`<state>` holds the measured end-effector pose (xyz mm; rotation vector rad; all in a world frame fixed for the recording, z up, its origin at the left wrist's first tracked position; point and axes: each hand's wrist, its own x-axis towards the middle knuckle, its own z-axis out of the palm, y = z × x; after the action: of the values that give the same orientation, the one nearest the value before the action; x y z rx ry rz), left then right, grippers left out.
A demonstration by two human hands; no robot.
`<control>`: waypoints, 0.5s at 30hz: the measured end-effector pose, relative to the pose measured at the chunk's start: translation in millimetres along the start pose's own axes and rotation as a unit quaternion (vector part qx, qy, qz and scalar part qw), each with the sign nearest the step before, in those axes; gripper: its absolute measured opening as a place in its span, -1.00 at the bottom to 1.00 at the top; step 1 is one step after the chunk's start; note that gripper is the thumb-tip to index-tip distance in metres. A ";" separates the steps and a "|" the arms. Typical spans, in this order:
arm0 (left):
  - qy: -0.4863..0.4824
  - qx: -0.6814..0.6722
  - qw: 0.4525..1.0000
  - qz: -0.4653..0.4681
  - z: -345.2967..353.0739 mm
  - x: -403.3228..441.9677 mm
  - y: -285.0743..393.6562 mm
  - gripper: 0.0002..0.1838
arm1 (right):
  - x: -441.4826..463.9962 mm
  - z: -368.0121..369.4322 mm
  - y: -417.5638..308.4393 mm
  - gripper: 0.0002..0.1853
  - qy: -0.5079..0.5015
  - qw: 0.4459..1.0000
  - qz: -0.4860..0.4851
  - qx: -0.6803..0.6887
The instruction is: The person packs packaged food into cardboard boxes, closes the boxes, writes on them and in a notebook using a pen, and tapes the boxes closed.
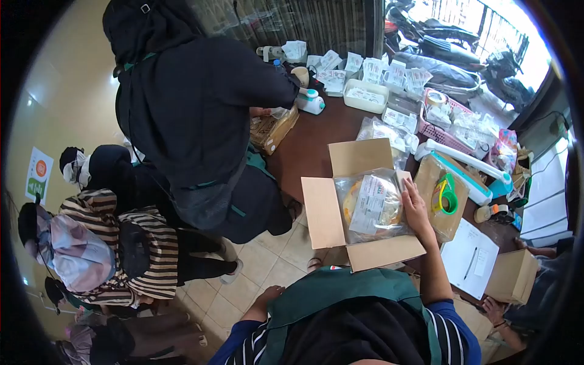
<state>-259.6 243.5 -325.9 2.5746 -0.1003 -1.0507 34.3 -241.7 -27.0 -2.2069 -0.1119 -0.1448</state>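
Note:
An open cardboard box (319, 210) stands in front of me with its flaps spread outward. Inside lies a clear plastic-wrapped package (398, 182) with a round yellowish thing in it and a printed white label (370, 204) on top. My right hand (415, 210) rests on the box's right side, its fingers stretched out and touching the cardboard beside the package. Low beside my body hangs my left hand (269, 296), away from the box; its fingers are small and mostly hidden.
Right of the box lie a green tape dispenser (447, 194) on a wrapped carton (433, 226), a long sealer (465, 161) and papers (469, 258). A pink basket (435, 131) stands behind. Another person (176, 115) handles a carton (274, 131); a co-worker's hand (494, 310) touches a box (513, 277).

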 end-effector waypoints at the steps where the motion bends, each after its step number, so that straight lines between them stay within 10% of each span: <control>1: 0.060 0.051 0.996 0.051 0.1 5.8 1.2 -0.48 | -0.3 0.9 1.9 -0.53 0.003 1.000 -0.001 0.005; 15: 0.014 -0.235 0.972 -0.020 -116.9 62.8 118.8 -0.46 | 2.7 3.6 1.7 -0.55 0.009 1.000 0.009 0.015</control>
<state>-125.6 155.1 -248.7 2.1670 0.1882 -0.9205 37.4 -239.7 -30.1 -2.1751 -0.0834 -0.1525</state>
